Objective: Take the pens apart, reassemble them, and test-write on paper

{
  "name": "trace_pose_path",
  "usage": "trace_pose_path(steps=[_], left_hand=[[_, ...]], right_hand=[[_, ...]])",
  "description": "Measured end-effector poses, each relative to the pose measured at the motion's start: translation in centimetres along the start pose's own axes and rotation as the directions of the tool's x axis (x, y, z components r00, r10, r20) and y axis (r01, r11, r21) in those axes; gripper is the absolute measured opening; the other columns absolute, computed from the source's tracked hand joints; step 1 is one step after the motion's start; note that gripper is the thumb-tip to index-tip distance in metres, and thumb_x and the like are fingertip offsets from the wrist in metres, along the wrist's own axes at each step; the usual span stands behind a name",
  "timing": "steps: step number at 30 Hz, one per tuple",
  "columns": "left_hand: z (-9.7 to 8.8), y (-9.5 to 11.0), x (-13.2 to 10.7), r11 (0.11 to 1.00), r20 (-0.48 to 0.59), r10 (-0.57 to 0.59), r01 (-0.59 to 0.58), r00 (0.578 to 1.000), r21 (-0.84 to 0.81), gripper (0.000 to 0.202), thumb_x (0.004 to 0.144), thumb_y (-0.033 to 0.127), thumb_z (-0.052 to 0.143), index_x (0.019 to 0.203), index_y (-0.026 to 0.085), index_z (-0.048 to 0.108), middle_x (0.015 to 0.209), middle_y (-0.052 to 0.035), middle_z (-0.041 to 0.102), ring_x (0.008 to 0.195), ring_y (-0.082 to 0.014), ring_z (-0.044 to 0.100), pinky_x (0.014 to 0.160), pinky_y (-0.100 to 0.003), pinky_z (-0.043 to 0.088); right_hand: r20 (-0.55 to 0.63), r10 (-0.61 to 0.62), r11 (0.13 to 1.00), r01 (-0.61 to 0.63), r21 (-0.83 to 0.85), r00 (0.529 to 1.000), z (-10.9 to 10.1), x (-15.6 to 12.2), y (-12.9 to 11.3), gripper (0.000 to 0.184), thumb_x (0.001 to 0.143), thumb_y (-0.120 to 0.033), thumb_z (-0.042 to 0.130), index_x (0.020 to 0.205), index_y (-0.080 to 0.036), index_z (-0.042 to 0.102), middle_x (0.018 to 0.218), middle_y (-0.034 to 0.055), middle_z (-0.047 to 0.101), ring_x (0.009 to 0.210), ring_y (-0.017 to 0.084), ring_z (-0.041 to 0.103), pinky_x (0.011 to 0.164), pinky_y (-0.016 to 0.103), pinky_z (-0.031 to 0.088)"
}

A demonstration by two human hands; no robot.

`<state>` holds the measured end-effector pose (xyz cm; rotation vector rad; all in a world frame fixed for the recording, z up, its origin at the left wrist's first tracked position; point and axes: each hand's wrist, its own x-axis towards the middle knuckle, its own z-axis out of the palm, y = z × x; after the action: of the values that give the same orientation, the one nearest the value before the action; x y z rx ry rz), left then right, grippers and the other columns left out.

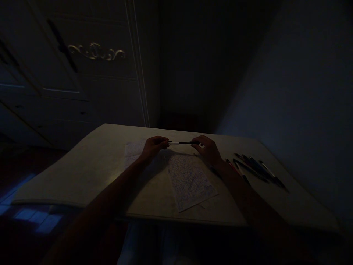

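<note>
In a dim room, both my hands hold a thin dark pen [182,142] level above a pale table [91,169]. My left hand [153,146] pinches its light-coloured left end, fingers closed. My right hand [208,150] grips the dark right end, fingers curled round it. Under the hands lies a sheet of paper [190,182] covered in scribbles. A second sheet [133,151] lies partly under my left hand.
Several pens [256,168] lie in a row on the table to the right of my right wrist. A wall [298,110] runs close along the right. A cabinet door with an ornate metal handle [96,52] stands at the far left.
</note>
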<state>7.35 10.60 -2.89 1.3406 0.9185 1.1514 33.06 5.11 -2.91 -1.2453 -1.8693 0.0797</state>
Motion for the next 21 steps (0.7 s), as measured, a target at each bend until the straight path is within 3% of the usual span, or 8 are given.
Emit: trace_pose_path(steps=[12, 17, 21], left_hand=[[0.2, -0.5, 0.1, 0.993, -0.055, 0.101, -0.098, 0.993, 0.059, 0.027, 0.063, 0.038, 0.083, 0.077, 0.017, 0.072, 0.071, -0.0052, 0.07, 0.068, -0.018, 0.064, 0.07, -0.033, 0.054], [0.8, -0.7, -0.1, 0.983, 0.044, 0.097, -0.102, 0.994, 0.149, 0.025, 0.064, 0.038, 0.083, 0.079, 0.019, 0.074, 0.08, -0.0068, 0.074, 0.078, -0.0223, 0.068, 0.077, -0.035, 0.054], [0.9, -0.7, -0.3, 0.983, 0.088, 0.146, -0.154, 0.985, 0.097, 0.032, 0.063, 0.039, 0.086, 0.085, 0.019, 0.073, 0.091, -0.0083, 0.075, 0.087, -0.0234, 0.07, 0.085, -0.036, 0.054]], right_hand=[[0.027, -0.018, 0.998, 0.016, 0.067, 0.999, 0.6, -0.2, -0.3, 0.009, 0.086, -0.027, 0.068, 0.092, -0.022, 0.072, 0.09, 0.0054, 0.071, 0.081, 0.02, 0.066, 0.077, 0.036, 0.053], [0.057, 0.013, 0.993, -0.019, 0.112, 0.998, 1.3, -0.3, -1.2, 0.008, 0.086, -0.026, 0.068, 0.091, -0.022, 0.073, 0.088, 0.0051, 0.072, 0.081, 0.02, 0.067, 0.078, 0.036, 0.054], [0.035, 0.052, 0.99, -0.056, 0.131, 0.998, 1.7, -0.3, -1.6, 0.008, 0.086, -0.027, 0.069, 0.091, -0.023, 0.073, 0.091, 0.0054, 0.073, 0.083, 0.021, 0.068, 0.08, 0.037, 0.054]])
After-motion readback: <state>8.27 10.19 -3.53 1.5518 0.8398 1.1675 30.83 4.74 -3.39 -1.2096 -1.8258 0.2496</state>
